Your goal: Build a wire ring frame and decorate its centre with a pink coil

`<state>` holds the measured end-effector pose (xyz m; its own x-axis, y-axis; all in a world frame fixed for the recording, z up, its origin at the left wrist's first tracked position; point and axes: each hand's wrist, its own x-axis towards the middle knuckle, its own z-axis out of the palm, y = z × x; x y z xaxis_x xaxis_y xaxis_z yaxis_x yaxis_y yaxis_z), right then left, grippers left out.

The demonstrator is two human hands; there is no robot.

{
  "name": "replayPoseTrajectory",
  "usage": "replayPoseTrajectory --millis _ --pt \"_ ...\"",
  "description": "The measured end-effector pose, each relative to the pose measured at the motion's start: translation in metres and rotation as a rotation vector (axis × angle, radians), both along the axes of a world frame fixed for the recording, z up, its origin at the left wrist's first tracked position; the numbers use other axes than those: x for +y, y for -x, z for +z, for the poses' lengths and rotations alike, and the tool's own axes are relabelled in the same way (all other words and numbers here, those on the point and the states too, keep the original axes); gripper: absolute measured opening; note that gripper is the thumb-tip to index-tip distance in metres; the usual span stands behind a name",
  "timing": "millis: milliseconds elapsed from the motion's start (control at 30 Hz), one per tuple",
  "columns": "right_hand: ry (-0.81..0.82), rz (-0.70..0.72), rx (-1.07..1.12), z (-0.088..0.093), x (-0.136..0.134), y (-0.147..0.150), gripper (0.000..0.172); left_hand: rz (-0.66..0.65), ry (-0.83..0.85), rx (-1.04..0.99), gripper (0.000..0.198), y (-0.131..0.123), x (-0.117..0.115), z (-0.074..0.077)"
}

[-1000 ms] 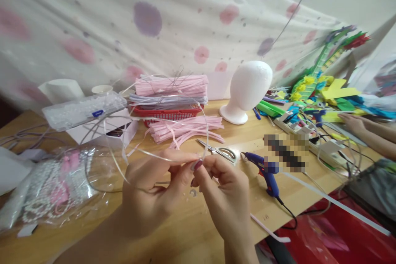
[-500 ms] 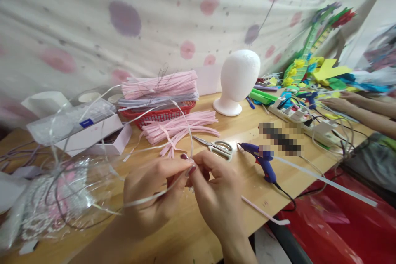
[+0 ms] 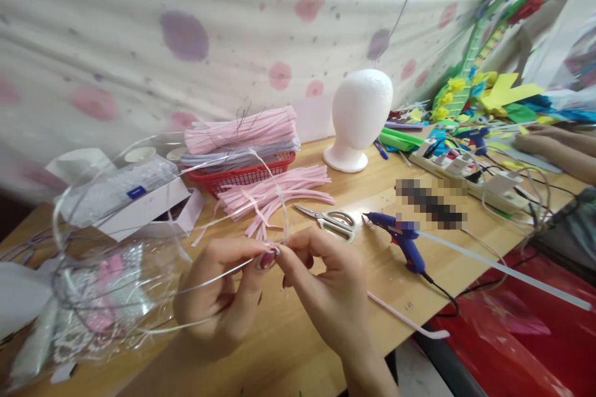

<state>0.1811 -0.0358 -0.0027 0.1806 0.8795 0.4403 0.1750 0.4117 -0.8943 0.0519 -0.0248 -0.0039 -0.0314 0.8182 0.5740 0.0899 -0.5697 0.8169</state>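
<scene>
My left hand (image 3: 223,288) and my right hand (image 3: 323,291) meet over the table, fingertips almost touching. Both pinch a thin white wire (image 3: 218,276) that looks ribbon-like in places. From the fingers it rises in a loop, and more loops spread to the left. The exact pinch point is partly hidden by thumbs and fingers. Just beyond the hands lie a bundle of pink fuzzy stems (image 3: 279,189) and scissors (image 3: 338,225) with pale handles. A blue glue gun (image 3: 395,232), a clear glue stick behind it, rests right of them. One pink stem (image 3: 405,317) lies by my right wrist.
A white foam head (image 3: 361,115) stands at the back. Left of it, a red basket (image 3: 242,178) holds stem bundles. A white box (image 3: 139,205) and a plastic bag of beaded pieces (image 3: 102,304) fill the left. Right are a power strip (image 3: 465,177) and another person's hands (image 3: 540,139).
The fingertips have shifted slightly left and down, and my left thumb has turned its nail into view. The wire loops have swung a little. The view has moved slightly.
</scene>
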Motion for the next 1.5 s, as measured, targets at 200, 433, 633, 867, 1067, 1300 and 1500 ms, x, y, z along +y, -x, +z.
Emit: replayPoseTrajectory --millis 200,433,633,867,1067,1300,1500 --pt "-0.029 0.086 0.052 0.001 -0.004 -0.006 0.013 -0.225 0.257 -0.319 0.011 -0.003 0.007 0.009" --pt "0.066 0.136 0.103 -0.01 -0.006 -0.013 0.023 -0.38 0.45 -0.517 0.015 -0.001 0.022 0.014" --pt "0.12 -0.324 -0.003 -0.036 -0.02 -0.047 0.055 -0.416 0.609 -0.634 0.016 -0.002 0.03 0.013" --pt "0.172 -0.425 -0.234 -0.064 -0.033 -0.093 0.056 -0.42 0.604 -0.636 0.014 -0.005 0.032 0.008" --pt "0.302 -0.465 -0.835 -0.087 -0.016 -0.116 0.026 -0.369 0.557 -0.659 0.015 0.001 0.039 0.012" --pt "0.503 -0.21 -1.187 -0.074 0.065 -0.115 0.012 -0.315 0.359 -0.598 0.013 0.005 0.037 0.013" --pt "0.544 -0.118 -1.227 -0.05 0.084 -0.125 0.011 -0.281 0.159 -0.469 0.01 0.019 0.028 0.02"
